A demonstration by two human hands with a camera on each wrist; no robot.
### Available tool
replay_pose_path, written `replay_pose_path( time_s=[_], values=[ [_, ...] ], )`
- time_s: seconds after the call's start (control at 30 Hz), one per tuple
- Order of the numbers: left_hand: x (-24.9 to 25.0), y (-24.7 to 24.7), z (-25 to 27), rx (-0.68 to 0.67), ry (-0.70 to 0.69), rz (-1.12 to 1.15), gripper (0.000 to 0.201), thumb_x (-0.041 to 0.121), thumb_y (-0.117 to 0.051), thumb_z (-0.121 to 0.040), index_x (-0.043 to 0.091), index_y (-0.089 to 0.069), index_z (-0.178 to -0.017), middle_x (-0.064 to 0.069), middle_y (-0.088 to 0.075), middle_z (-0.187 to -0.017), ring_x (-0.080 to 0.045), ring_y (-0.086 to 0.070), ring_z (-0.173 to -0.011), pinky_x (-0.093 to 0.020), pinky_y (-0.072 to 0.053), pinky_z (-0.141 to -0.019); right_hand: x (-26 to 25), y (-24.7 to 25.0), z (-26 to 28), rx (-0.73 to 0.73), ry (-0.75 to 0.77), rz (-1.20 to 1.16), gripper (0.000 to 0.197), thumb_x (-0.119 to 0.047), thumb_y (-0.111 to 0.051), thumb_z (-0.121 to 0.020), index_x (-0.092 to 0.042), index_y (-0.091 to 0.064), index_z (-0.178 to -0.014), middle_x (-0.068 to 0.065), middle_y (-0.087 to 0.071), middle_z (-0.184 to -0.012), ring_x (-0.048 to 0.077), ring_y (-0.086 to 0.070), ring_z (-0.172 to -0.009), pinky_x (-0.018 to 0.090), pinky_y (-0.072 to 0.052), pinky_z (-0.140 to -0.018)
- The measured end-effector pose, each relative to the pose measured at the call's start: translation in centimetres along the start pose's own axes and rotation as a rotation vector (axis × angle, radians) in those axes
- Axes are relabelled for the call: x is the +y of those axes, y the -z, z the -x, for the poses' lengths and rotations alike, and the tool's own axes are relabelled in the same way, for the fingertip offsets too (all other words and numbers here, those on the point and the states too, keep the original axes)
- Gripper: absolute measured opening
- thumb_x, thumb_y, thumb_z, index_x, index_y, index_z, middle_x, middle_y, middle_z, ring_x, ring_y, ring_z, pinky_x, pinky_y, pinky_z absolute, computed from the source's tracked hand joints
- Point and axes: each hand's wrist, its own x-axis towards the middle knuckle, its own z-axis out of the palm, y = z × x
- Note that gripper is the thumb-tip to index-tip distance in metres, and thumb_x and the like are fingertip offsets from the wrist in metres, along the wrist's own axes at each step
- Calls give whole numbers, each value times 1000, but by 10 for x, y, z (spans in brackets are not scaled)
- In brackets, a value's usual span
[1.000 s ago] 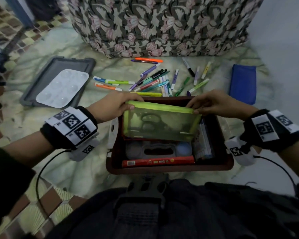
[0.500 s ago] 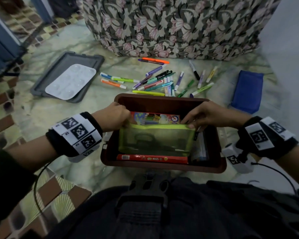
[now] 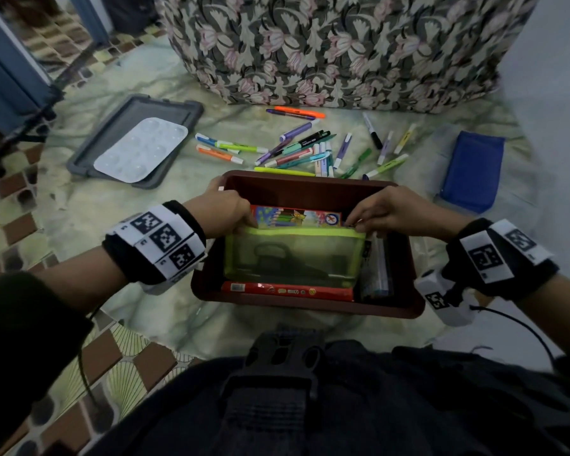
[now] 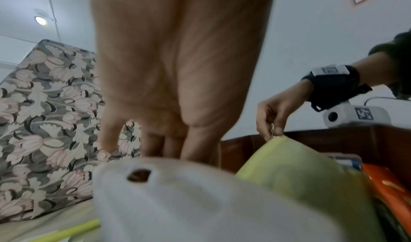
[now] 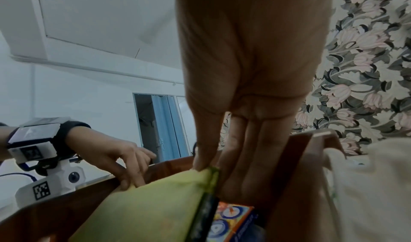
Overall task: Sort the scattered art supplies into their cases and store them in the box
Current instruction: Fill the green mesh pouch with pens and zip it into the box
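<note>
A green mesh pouch (image 3: 293,255) with dark scissors showing through it lies inside the brown box (image 3: 405,301). My left hand (image 3: 231,212) pinches the pouch's top left corner and my right hand (image 3: 375,215) pinches its top right corner (image 5: 209,172). Behind the pouch stands a coloured-pencil box (image 3: 293,216); a red flat case (image 3: 287,291) lies along the near wall. Several markers and highlighters (image 3: 303,149) are scattered on the floor beyond the box. A blue case (image 3: 471,169) lies at the right.
A grey lid (image 3: 89,156) with a white paint palette (image 3: 142,149) on it lies at the far left. A floral-covered furniture piece (image 3: 343,47) stands behind the markers. A white wall runs along the right. My lap is just below the box.
Both hands have lowered the green pouch from above the box's rim down into the box, where it now lies flat in front of the coloured-pencil box.
</note>
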Motion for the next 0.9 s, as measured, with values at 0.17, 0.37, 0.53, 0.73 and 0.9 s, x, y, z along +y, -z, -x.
replay_pose_path(
  time_s=[0.17, 0.37, 0.53, 0.73, 0.9],
  values=[
    [-1, -14, 6, 124, 9, -131, 38, 17, -38, -96, 28, -49, -131, 1, -51, -127, -19, -40, -123, -42, -17, -112, 3, 2, 17, 43, 27, 177, 39, -6, -70, -79, -14, -65, -117, 1, -64, -111, 13, -61, -99, 14, -48, -79],
    [-4, -23, 16, 335, -53, 56, 38, 21, -48, -92, 28, -51, -129, 1, -37, -143, -17, -25, -136, -43, -17, -109, 23, -21, 44, 445, 13, 354, 40, -11, -76, -74, -16, -67, -112, 18, -51, -122, 33, -43, -117, 36, -29, -97],
    [10, -40, 20, 155, -77, -38, 42, 39, -40, -94, 37, -39, -137, 12, -32, -148, -7, -16, -142, -52, 4, -114, 30, -49, 53, 543, -185, 41, 65, -13, -61, -88, -13, -29, -145, 20, -35, -137, 29, -36, -128, 26, -25, -102],
    [19, -46, 21, 219, 7, -66, 47, 54, -38, -91, 34, -45, -133, 8, -33, -149, -12, -8, -145, -58, 9, -111, 27, -63, 51, 631, -224, -45, 60, -6, -51, -92, -10, -24, -146, 20, -34, -141, 31, -36, -130, 25, -24, -103],
    [34, -41, 9, 105, -88, -90, 88, 68, -44, -79, 26, -8, -148, 2, -24, -154, -14, -17, -144, -50, 7, -115, 29, -64, 50, 631, -237, -40, 60, -7, -51, -92, -11, -25, -146, 20, -35, -141, 31, -37, -129, 27, -26, -103]
  ],
)
